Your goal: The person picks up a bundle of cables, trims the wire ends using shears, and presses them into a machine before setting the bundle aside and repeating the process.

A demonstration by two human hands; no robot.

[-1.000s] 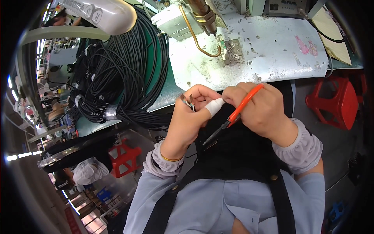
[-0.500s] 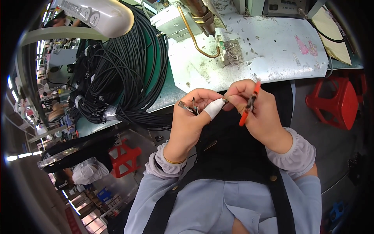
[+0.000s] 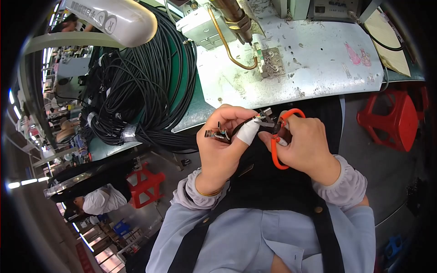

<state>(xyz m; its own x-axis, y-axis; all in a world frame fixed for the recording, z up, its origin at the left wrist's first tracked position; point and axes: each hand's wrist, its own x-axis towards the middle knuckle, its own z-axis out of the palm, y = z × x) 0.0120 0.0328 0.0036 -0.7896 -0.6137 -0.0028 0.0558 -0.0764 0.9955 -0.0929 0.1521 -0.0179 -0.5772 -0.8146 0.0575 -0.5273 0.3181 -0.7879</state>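
My left hand is closed around several black cable ends, and its thumb wears a white wrap. One cable's metal connector sticks out past the thumb and forefinger, with thin coloured wires at its base. More connectors poke out on the left side of that palm. My right hand grips orange-handled scissors, the handle loops spread apart. Their grey blades reach the connector beside the wrapped thumb; I cannot tell whether they touch the wires.
Ahead stands a metal work plate strewn with scraps, under a machine head with a copper tube. Bundled black cables cover the bench at left. Red stools stand on both sides. A person sits at lower left.
The scissors have swung round in my right hand from lying edge-on to blades toward the connector, handles spread. The connector now projects above my left thumb, and my right fingertips have left it.
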